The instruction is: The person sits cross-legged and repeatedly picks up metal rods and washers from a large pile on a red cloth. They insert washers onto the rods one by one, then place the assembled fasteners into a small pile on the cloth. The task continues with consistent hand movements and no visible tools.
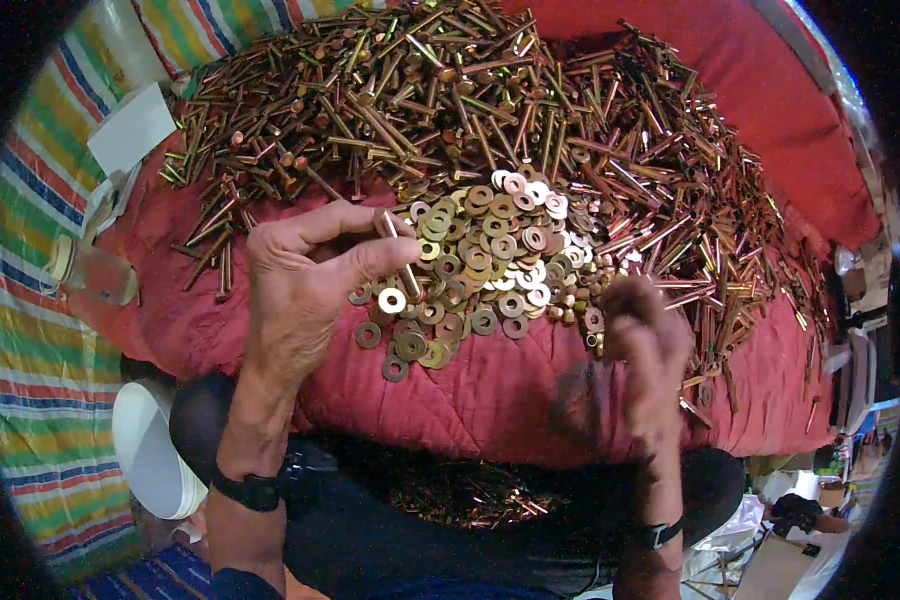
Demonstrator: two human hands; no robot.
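My left hand pinches a coppery metal bolt between thumb and fingers, its shank slanting down over the washers. Beneath and beside it lies a loose heap of flat round washers in gold and silver tones. At the heap's right edge, small brass-coloured nuts or short sleeves are gathered. My right hand hovers just right of these small pieces; motion smears its fingers, and whether they hold anything is hidden.
A big pile of long bolts arcs behind the washers and down the right side. Everything rests on a red padded cloth. At left are a clear jar, a white box and a white bucket. More metal pieces lie between my legs.
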